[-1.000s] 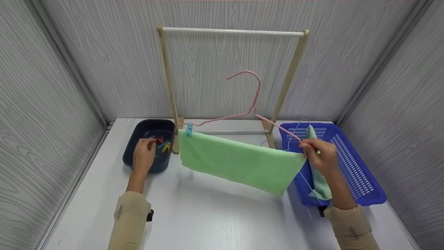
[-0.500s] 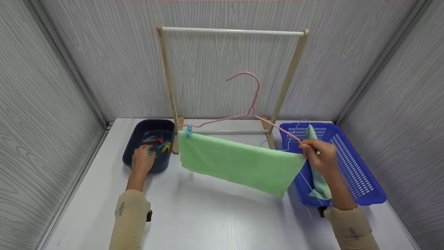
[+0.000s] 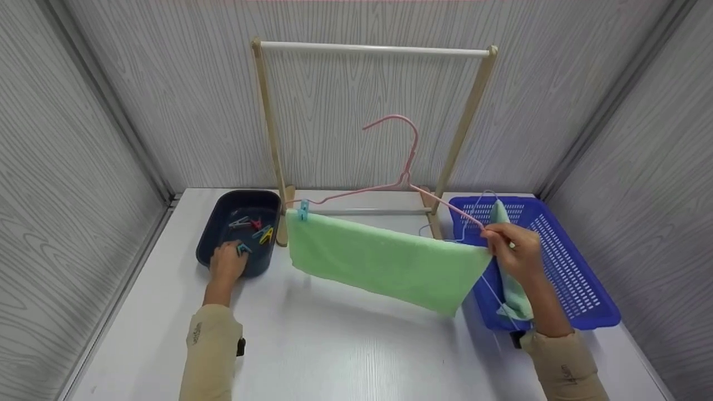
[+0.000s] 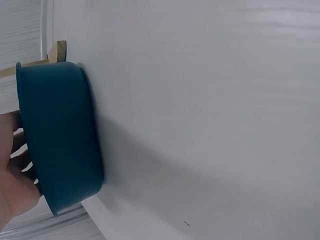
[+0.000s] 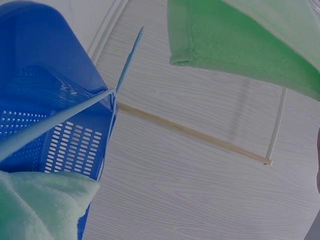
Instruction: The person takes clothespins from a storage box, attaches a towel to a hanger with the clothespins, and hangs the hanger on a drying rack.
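Observation:
In the head view, my left hand [image 3: 227, 262] is inside the dark basin [image 3: 203, 245], its fingers pinching a teal clothespin [image 3: 243, 248]. The left wrist view shows the basin's outer wall [image 4: 60, 135] hiding those fingertips. My right hand [image 3: 515, 250] pinches the right end of a pink clothes hanger [image 3: 362, 191] together with a corner of a light green cloth [image 3: 384, 262]. The cloth hangs folded below the hanger, and a blue clothespin [image 3: 303, 210] clips its left corner to the hanger. In the right wrist view, the cloth's edge [image 5: 225, 45] hangs at the top.
More clothespins [image 3: 266, 235] lie in the basin. A blue perforated basket [image 3: 574, 278] at right holds another green cloth [image 3: 518, 303] and a pale blue hanger [image 5: 55, 120]. Behind the held cloth stands a wooden rack with a white top bar [image 3: 373, 49].
My left hand has drawn back toward the near side of the basin, uncovering several clothespins, and a teal clothespin now shows at its fingers. The right hand, hanger and cloth have barely moved.

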Motion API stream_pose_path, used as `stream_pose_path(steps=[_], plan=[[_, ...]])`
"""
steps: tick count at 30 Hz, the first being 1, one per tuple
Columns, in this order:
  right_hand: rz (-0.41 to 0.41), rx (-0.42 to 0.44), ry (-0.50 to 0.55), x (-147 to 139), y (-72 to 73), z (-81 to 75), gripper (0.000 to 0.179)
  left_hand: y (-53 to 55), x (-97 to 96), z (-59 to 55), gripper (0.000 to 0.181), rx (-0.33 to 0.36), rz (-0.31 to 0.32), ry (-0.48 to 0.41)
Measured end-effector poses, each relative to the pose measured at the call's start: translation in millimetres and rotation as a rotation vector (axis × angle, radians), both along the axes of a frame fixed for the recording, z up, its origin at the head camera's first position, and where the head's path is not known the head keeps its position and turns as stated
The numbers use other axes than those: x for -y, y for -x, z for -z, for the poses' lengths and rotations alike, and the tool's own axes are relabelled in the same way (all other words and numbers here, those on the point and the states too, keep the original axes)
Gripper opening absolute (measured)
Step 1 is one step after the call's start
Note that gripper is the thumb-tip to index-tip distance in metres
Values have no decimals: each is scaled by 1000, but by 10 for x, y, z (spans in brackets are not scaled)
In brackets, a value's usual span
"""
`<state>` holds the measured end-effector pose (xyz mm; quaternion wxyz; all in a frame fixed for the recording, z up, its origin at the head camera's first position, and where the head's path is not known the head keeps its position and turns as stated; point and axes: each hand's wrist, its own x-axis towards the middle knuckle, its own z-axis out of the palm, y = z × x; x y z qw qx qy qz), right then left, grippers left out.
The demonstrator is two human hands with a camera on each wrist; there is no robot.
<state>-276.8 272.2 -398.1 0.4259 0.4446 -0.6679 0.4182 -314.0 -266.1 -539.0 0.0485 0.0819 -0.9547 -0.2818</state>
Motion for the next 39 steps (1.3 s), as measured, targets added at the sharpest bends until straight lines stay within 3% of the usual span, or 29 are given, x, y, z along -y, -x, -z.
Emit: stream_pose_path(steps=[10, 15, 22, 27, 35, 39], plan=[[36, 19, -23, -6, -13, 13, 34, -22, 7, -4, 39, 65, -1, 40], [33, 21, -8, -3, -16, 9, 34, -40, 6, -68, 40, 176, 20, 72], [17, 15, -13, 8, -14, 11, 33, -94, -5, -153, 40, 328, 118, 85], [10, 18, -14, 21, -22, 14, 33, -101, -2, -146, 40, 326, 140, 74], [17, 21, -15, 28, -25, 15, 34, -69, 40, -59, 47, 262, 75, 98], [27, 23, -13, 23, -24, 19, 35, -59, 37, -53, 46, 254, 77, 121]])
